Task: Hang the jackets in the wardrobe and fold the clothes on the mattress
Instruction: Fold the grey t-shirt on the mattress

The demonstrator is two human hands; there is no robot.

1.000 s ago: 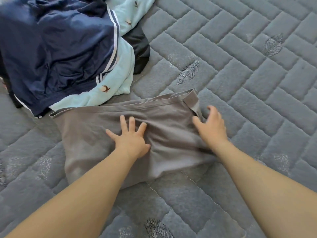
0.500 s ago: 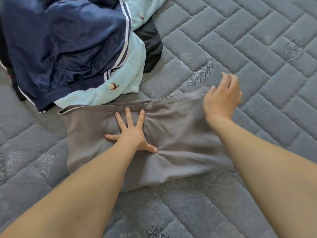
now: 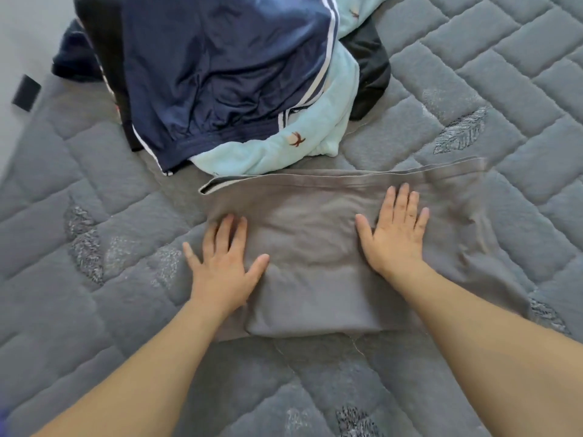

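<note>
Grey quilted mattress cover (image 3: 473, 58) with a herringbone stitch and scattered embroidered leaf motifs fills nearly the whole view. Pale floor or wall strip shows at the far-left edge; cannot tell which. Small black rectangular tag (image 3: 26, 93) sits at the mattress's left border.

Folded grey-brown stretch garment (image 3: 315, 247) lies flat at centre, banded hem along its far edge, fold line along the near edge. Just beyond it, touching or nearly so: a heap of unfolded clothes. On top, a navy satin garment with white side stripes (image 3: 220, 74); under it, a light-blue fleece piece with small brown prints (image 3: 284, 146); a black fabric item (image 3: 369, 67) sticks out to the right.

Left hand (image 3: 224, 269): palm down, fingers straight and spread, on the garment's left edge, little finger over the mattress. Right hand (image 3: 394, 234): palm down, fingers straight and close together, flat on the garment's right-centre. Neither hand grips anything; both lie flat on the cloth. Both forearms bare, entering from the bottom corners.
</note>
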